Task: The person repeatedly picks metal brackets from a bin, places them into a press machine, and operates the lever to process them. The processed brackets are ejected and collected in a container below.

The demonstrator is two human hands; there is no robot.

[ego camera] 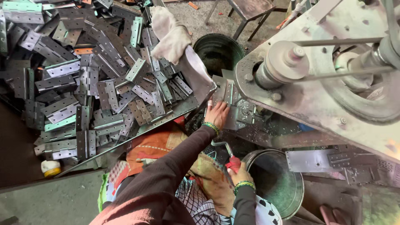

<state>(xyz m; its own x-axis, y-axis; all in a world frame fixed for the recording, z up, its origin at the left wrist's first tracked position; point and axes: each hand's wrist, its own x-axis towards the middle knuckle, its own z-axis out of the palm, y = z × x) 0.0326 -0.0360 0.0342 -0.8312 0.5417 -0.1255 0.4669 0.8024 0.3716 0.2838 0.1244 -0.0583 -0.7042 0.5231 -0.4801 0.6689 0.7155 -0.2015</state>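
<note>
- Left hand [217, 114]: fingers spread flat, pressing a grey metal hinge [228, 93] on the machine bed [266, 133] below the drill spindle [283, 62].
- Right hand [238, 171]: clenched around the red-gripped crank handle [228, 155], just beside a metal bucket [287, 196].
- Tray [175, 110], left: heaped with loose hinges [100, 83]; cloth glove [168, 35] on top.
- Second bucket [218, 50] behind the tray.

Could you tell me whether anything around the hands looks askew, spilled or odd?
The hinges lie in a jumbled heap across the tray, pointing every way, some over its edge. A rag is draped on top. Metal shavings are scattered beside the left hand. The right hand grips a red-handled lever.
</note>
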